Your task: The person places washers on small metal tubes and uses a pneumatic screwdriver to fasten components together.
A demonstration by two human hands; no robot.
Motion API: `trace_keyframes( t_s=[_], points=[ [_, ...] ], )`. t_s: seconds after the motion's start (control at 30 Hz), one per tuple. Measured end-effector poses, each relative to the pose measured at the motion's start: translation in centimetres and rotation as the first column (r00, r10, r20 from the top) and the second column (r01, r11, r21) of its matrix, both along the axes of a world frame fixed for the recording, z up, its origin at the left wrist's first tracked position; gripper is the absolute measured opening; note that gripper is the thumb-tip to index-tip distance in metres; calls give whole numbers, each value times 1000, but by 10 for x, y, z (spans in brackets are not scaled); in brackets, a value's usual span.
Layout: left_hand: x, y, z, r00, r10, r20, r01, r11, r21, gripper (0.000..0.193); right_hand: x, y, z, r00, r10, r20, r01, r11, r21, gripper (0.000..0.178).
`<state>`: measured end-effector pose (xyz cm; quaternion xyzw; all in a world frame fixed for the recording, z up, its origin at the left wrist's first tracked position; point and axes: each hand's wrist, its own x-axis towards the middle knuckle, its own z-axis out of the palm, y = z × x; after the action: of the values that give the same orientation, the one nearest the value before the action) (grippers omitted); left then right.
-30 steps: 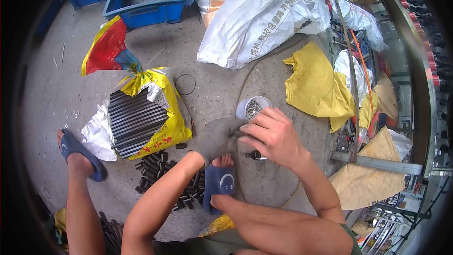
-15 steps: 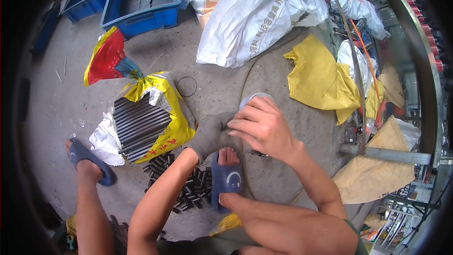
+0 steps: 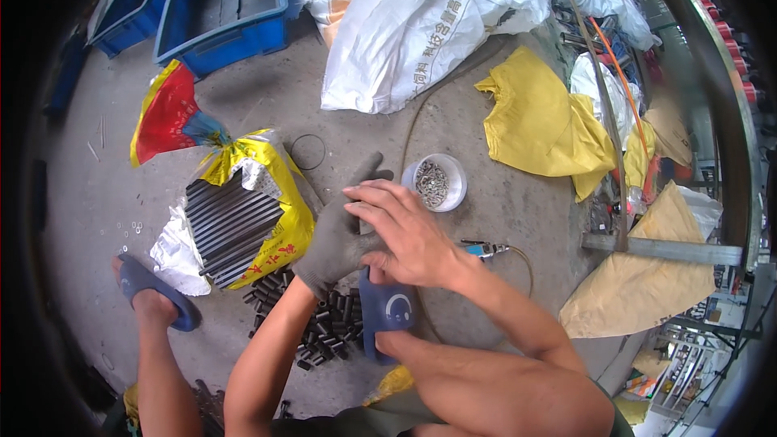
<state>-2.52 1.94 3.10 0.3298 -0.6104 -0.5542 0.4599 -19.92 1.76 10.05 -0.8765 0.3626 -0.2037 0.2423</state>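
My left hand [image 3: 330, 247] wears a grey glove; one or two of its fingers stick out upward, and the rest are partly hidden. Across its palm side lies my bare right hand [image 3: 409, 235], fingers stretched out and touching the glove. Nothing shows held in either hand. Just beyond the right hand stands a white round tub [image 3: 457, 186] with small metal pieces [image 3: 431, 184] in it. Left of the gloved hand, a torn yellow bag [image 3: 293, 231] holds a bundle of dark rods [image 3: 233, 222]. Below the glove lies a heap of short black tubes [image 3: 328, 328].
A small blue and metal tool [image 3: 484, 249] with a hose lies right of my hands. Blue crates [image 3: 235, 44], a white woven sack [image 3: 388, 57] and a yellow sack [image 3: 546, 125] lie further off. A brown paper sack [image 3: 639, 275] and metal rack stand at right.
My right hand has gone from a bent-fingered hold at the left glove's fingertips to lying flat across it, uncovering the tub and the tool. The view has shifted slightly.
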Motion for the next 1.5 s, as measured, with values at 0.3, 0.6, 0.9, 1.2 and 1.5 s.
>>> trace_keyframes(
  t_s=[0.3,0.6,0.9,1.2,1.5],
  points=[
    [-19,17,6,972,234,39,-236,937,257,56,-102,-55,-57,837,-511,-198,542,823,167,28],
    [-25,20,1,949,314,38,-316,935,162,33,-103,-64,-114,658,-76,-749,329,924,195,38],
    [-31,21,4,953,287,92,-294,954,67,26,-132,-56,-107,841,-244,-483,379,903,204,28],
    [-34,14,7,948,302,104,-311,947,78,31,-126,-25,-65,744,-669,3,518,579,629,24],
    [-36,13,14,959,261,106,-271,958,94,34,-51,-8,38,747,-655,118,258,449,855,20]
  ],
)
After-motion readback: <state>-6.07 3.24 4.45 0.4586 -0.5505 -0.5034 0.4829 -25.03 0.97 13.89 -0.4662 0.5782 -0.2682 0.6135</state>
